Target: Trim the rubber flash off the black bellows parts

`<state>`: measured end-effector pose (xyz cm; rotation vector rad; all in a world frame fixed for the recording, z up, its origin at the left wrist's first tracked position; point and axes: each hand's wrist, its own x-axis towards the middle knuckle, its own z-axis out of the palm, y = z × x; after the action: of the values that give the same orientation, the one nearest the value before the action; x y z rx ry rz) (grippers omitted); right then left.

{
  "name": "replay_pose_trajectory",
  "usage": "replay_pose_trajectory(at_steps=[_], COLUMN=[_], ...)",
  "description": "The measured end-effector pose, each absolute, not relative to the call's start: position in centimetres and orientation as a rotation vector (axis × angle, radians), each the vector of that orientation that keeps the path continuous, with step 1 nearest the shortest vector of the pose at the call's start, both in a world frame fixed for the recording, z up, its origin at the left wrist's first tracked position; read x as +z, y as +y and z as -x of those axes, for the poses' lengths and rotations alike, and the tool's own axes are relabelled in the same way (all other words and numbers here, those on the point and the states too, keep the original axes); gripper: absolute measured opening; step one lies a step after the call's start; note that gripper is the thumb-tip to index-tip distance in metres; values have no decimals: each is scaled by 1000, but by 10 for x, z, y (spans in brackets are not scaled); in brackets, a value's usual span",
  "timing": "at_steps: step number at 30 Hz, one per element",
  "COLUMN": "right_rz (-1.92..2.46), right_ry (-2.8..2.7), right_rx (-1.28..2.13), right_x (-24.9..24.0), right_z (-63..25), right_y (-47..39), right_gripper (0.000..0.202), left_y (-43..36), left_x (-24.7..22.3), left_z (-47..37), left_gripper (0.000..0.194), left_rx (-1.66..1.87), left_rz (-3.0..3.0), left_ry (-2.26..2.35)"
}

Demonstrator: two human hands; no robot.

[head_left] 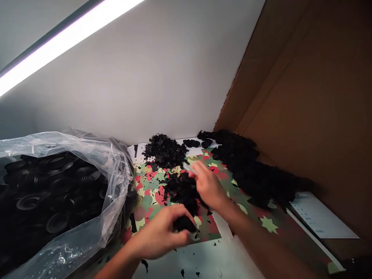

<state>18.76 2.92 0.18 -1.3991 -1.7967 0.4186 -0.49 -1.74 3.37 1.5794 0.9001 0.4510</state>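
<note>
While scraps are lying nearby, your left hand is gripping a black part. Your right hand is clasping a pale tool.

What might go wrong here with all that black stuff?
The right hand holds a thin pale tool; if it's sharp, which I can't tell, it might nick the left hand. The black piece in the left hand might slip out. Loose black scraps could stray into the open plastic bag.

No legible text or numbers.
</note>
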Motion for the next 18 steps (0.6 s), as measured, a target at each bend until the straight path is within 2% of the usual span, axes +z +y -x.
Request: replay_pose_trajectory(at_steps=[2,5,8,12,14,18], right_rz=[1503,1488,1417,1364,1321,1205], right_ry=[-1662,-1620,-1614,-1573,-1554,-1610], right_rx=[408,569,627,564,557,838], right_x=[2,0,-2,2,5,9], right_z=[-199,-206,-204,-202,-202,-194], right_y=[39,44,40,36,34,23], right_gripper=[17,17,13,27,41,65], left_y=[-22,-22,-17,-13,-12,-12], left_x=[36,35,34,30,27,23], left_z=[4,6,9,12,12,12], left_gripper=[24,22,28,37,38,34], left_rx=[412,564,682,775,839,946], left_rz=[-1556,-1388,-1206,-1058,-1059,-1060], left_ry=[833,817,798,794,788,764])
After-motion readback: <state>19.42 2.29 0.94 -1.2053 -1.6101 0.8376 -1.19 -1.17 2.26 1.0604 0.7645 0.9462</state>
